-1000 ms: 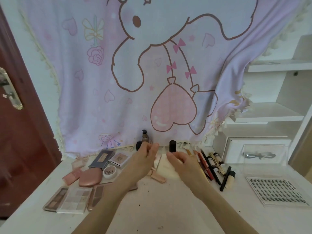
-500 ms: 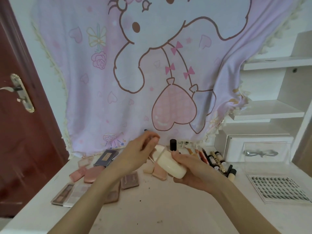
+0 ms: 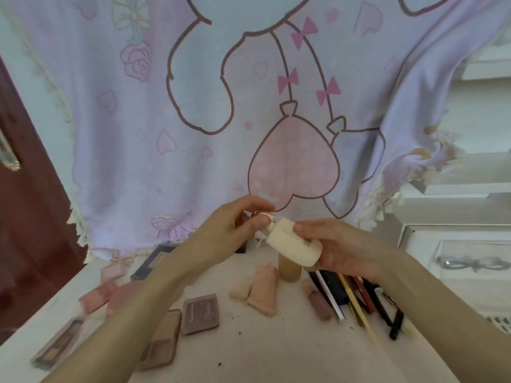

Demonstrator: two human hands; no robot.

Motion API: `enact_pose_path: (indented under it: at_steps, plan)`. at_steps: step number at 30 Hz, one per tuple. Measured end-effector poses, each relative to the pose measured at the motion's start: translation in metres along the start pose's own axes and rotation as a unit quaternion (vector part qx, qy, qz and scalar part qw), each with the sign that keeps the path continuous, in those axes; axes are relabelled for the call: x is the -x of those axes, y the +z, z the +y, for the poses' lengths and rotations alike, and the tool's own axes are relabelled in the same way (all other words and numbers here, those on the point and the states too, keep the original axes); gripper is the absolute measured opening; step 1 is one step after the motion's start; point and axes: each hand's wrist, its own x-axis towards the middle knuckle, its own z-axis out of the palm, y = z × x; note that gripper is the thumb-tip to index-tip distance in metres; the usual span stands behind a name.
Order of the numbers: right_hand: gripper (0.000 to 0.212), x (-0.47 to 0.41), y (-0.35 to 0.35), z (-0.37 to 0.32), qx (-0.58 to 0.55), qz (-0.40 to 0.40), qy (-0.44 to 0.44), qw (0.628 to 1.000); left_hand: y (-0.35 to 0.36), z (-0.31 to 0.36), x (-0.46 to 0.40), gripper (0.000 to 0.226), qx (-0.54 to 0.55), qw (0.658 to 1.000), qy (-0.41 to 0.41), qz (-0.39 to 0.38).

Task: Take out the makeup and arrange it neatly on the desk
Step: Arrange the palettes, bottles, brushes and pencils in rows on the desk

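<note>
My right hand [image 3: 340, 244] grips a cream-white round compact [image 3: 293, 246], held tilted above the white desk [image 3: 276, 352]. My left hand [image 3: 235, 230] pinches a small pale piece [image 3: 264, 215] at the compact's upper left edge. Below lie pink tubes [image 3: 264, 288], a beige bottle [image 3: 289, 269], a row of pencils and pens [image 3: 356, 297], and eyeshadow palettes [image 3: 200, 313] at the left. What the pinched piece is cannot be told.
A pink cartoon blanket [image 3: 249, 120] hangs behind the desk. A brown door [image 3: 25, 230] stands at the left. White shelves [image 3: 470, 175] and a clear box with a bow [image 3: 472, 264] are at the right.
The compact was picked up from the desk and raised. Both hands came higher and nearer the camera, the left hand now pinching at the compact's edge.
</note>
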Motion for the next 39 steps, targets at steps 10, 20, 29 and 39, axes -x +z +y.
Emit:
enact_pose_path:
  at_steps: [10,20,29,39]
  plan:
    - [0.045,-0.062,-0.058,-0.030,0.111,0.024,-0.011,0.994,-0.005,-0.050,-0.077,0.011,-0.077,0.997,0.007,-0.022]
    - [0.028,-0.094,-0.075,-0.009,0.197,0.188,-0.026,0.962,-0.006,-0.095,-0.089,0.029,-0.329,0.944,-0.040,0.007]
    - [0.025,-0.127,-0.071,0.044,0.331,0.270,-0.032,0.904,0.031,-0.121,-0.100,0.020,-0.520,0.845,0.033,-0.119]
    - [0.023,-0.154,-0.085,0.063,0.501,0.265,0.014,0.824,0.046,-0.142,-0.089,0.029,-0.593,0.767,0.163,-0.184]
